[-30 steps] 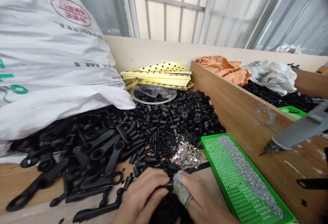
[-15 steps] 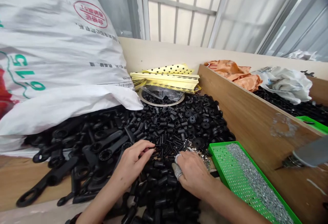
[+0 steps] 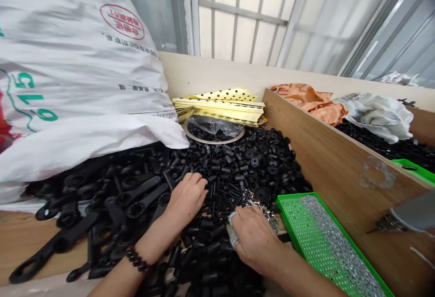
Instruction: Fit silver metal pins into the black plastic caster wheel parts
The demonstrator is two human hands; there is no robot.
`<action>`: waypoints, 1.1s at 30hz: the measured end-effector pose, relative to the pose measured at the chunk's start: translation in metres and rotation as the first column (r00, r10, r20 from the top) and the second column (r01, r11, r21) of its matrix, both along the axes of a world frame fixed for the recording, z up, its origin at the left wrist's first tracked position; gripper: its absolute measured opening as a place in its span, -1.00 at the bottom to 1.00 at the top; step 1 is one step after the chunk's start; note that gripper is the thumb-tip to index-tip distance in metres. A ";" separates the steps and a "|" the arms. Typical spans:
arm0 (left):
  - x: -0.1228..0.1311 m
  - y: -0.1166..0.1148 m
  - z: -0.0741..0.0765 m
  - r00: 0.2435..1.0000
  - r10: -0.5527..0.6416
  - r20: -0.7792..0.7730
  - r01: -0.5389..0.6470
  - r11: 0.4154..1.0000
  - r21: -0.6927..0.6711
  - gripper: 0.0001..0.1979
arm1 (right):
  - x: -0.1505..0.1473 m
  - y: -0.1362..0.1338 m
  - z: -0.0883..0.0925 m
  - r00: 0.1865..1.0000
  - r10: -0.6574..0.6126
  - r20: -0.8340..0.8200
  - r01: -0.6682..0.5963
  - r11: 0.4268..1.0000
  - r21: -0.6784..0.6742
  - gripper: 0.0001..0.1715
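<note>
- the left hand [image 3: 190, 195] is half curled, palm down, over the left edge of the short black tubes [image 3: 217, 163]; its fingertips are hidden, so whether it grips anything cannot be told.
- the right hand [image 3: 253, 233] bends loosely beside the silvery metal clips [image 3: 272, 219], a grey wrap [image 3: 233, 231] around its thumb side; what it may hold is out of sight.
- between and beyond the hands lie ribbed black pegs [image 3: 224, 195]; nearer sit larger black sleeves [image 3: 210, 247].
- the tubes look like moulded plastic: probably light, stiff and a little slick, best pinched across the round wall. the clips, thin and shiny, likely call for fingertips on their edges.
- left, long black arms [image 3: 144, 204] with ringed ends overlap, smooth and matt.
- right, a green tray [image 3: 295, 220] with a perforated floor carries a bank of small silvery pieces [image 3: 335, 238].
- far, a round metal rim [image 3: 214, 142] lies under yellow dotted sheets [image 3: 220, 110]; far left, a creased white woven sack [image 3: 81, 75] bulges.
</note>
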State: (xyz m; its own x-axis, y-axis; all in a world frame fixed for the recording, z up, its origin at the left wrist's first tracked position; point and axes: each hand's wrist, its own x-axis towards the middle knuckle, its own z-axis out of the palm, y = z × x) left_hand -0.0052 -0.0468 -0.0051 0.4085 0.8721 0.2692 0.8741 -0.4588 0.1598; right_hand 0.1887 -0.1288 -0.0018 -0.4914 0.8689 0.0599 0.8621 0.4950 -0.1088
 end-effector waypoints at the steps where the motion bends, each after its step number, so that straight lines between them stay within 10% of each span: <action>1: 0.002 0.000 0.000 1.000 0.001 -0.031 -0.001 1.000 0.002 -0.85 | 0.001 0.000 -0.001 1.000 -0.005 -0.004 0.006 1.000 0.006 -0.76; 14: 0.008 -0.004 0.006 0.992 -0.021 -0.127 0.019 1.000 -0.010 -0.86 | 0.006 0.002 -0.003 0.995 -0.020 -0.094 0.023 0.999 0.025 -0.73; 22: 0.007 0.011 0.001 0.984 -0.056 0.169 0.068 0.995 -0.068 -0.80 | 0.015 0.009 0.016 0.992 -0.038 -0.117 0.037 0.999 -0.014 -0.79; 33: 0.022 0.010 0.014 0.583 0.149 0.799 0.270 0.891 -0.364 -0.77 | 0.011 0.032 0.022 0.955 -0.106 -0.277 0.103 0.994 -0.024 -0.79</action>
